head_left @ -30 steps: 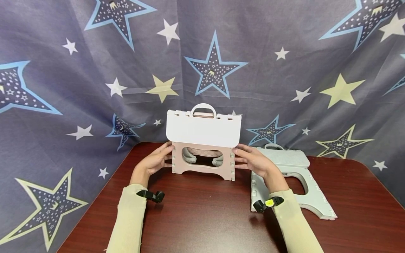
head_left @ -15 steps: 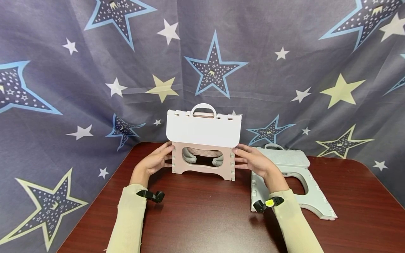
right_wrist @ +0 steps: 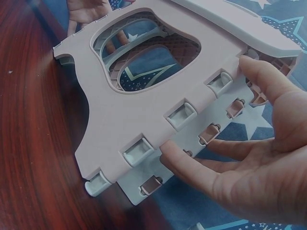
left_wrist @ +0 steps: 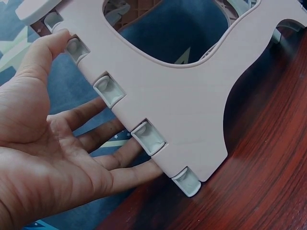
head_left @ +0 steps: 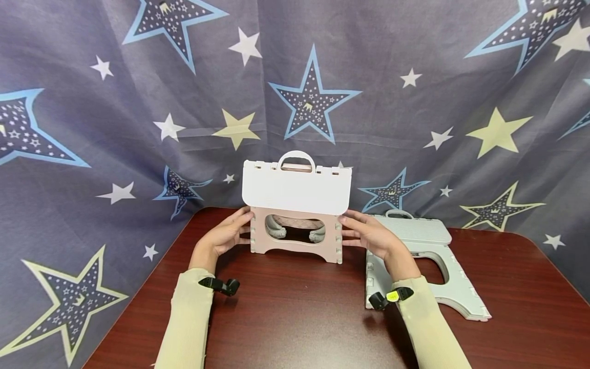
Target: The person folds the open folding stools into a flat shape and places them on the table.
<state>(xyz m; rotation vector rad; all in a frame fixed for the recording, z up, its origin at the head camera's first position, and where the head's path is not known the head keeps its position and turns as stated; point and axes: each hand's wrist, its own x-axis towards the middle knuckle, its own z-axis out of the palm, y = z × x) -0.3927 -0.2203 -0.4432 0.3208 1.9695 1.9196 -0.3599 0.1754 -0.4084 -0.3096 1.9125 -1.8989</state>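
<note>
A folding stool (head_left: 296,188) with a white top, a white carry handle (head_left: 297,155) and pale pink legs stands upright near the back of the table. My left hand (head_left: 228,234) holds its left side, thumb at the front edge and fingers reaching behind the pink leg panel (left_wrist: 177,105). On the opposite side, my right hand (head_left: 375,236) holds the other edge between thumb and fingers. In the right wrist view, a white side panel (right_wrist: 148,175) shows behind the pink front panel, along pale grey hinges (right_wrist: 139,151).
A second folding stool (head_left: 415,229), pale grey-green, lies folded flat on the red-brown table (head_left: 295,312), just beyond my right hand. Behind the table hangs a grey curtain (head_left: 378,46) printed with stars. Cameras are strapped to both wrists over cream sleeves (head_left: 184,323).
</note>
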